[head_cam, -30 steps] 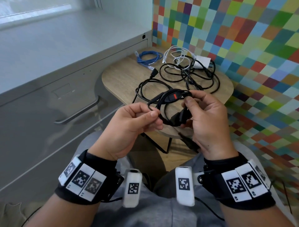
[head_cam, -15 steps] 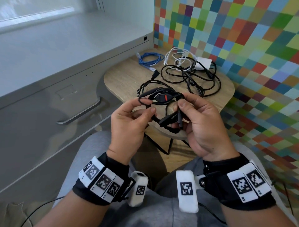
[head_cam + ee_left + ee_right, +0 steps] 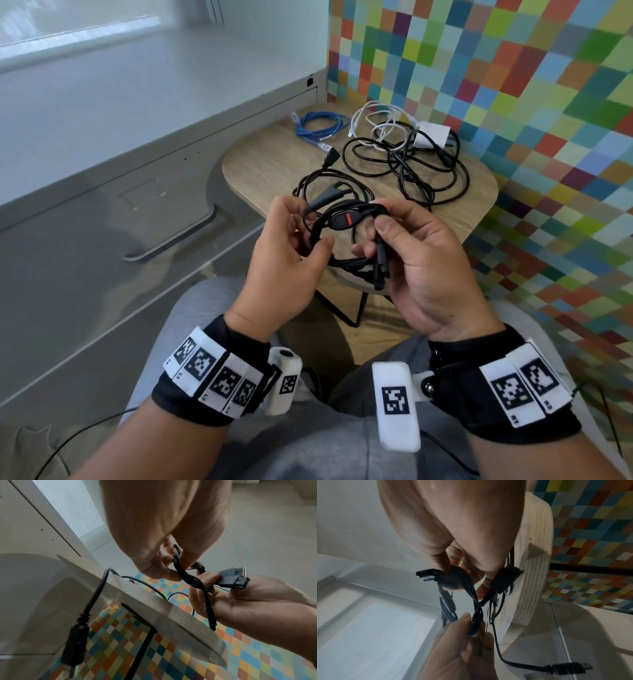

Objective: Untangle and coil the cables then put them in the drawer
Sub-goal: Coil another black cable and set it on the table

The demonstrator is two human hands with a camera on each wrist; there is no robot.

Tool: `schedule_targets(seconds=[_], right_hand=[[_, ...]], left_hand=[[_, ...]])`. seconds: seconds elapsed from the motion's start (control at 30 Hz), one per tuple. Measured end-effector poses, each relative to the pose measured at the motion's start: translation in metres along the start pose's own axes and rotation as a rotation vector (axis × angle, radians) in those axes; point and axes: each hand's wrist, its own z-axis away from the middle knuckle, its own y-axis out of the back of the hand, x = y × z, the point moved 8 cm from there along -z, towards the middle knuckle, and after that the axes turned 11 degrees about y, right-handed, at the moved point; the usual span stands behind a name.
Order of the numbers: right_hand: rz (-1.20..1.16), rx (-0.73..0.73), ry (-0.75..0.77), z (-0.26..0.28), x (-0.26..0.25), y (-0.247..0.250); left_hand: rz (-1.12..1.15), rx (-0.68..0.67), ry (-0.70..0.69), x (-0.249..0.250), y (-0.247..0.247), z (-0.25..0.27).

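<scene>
I hold a black cable with a red inline switch [image 3: 346, 219] as a small coil over the near edge of the round wooden table [image 3: 274, 161]. My left hand [image 3: 308, 226] pinches the coil's left side between thumb and fingers [image 3: 154, 572]. My right hand [image 3: 375, 240] grips the right side together with two black connectors [image 3: 231, 578]. One USB plug [image 3: 565, 668] of this cable dangles free below the hands. A tangle of black cables [image 3: 411, 171], a white cable [image 3: 376, 120] with a white adapter [image 3: 431, 135], and a coiled blue cable [image 3: 318, 126] lie on the table.
A grey cabinet stands to the left, its drawer front shut, with a long metal handle [image 3: 171, 240]. A wall of coloured squares [image 3: 513, 85] borders the table at the back and right. My lap in grey trousers [image 3: 308, 445] is below the hands.
My left hand has turned and shifted its pinch along the coil's left side. The right hand has regripped with the connectors now pointing down. The table cables have not moved.
</scene>
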Motion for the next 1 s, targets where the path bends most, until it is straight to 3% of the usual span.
schedule_targets(seconds=[0.13, 0.3, 0.53, 0.7, 0.83, 1.0], right_hand=[[-0.011, -0.016, 0.008, 0.001, -0.002, -0.004], [-0.075, -0.040, -0.034, 0.001, -0.003, -0.006], [-0.136, -0.019, -0.052, 0.002, -0.004, -0.007], [-0.037, 0.003, -0.006, 0.001, -0.001, -0.002], [0.069, -0.035, 0.011, 0.002, 0.001, -0.004], [0.093, -0.028, -0.003, 0.004, 0.004, -0.005]], left_hand=[[-0.048, 0.008, 0.064, -0.006, 0.004, -0.004], [0.020, -0.132, 0.148, -0.014, -0.003, -0.005], [0.484, -0.212, 0.223, -0.013, -0.018, 0.001], [0.632, -0.282, 0.255, -0.014, -0.015, 0.001], [0.655, -0.274, 0.261, -0.014, -0.013, 0.000], [0.613, -0.167, 0.245, -0.020, -0.009, -0.004]])
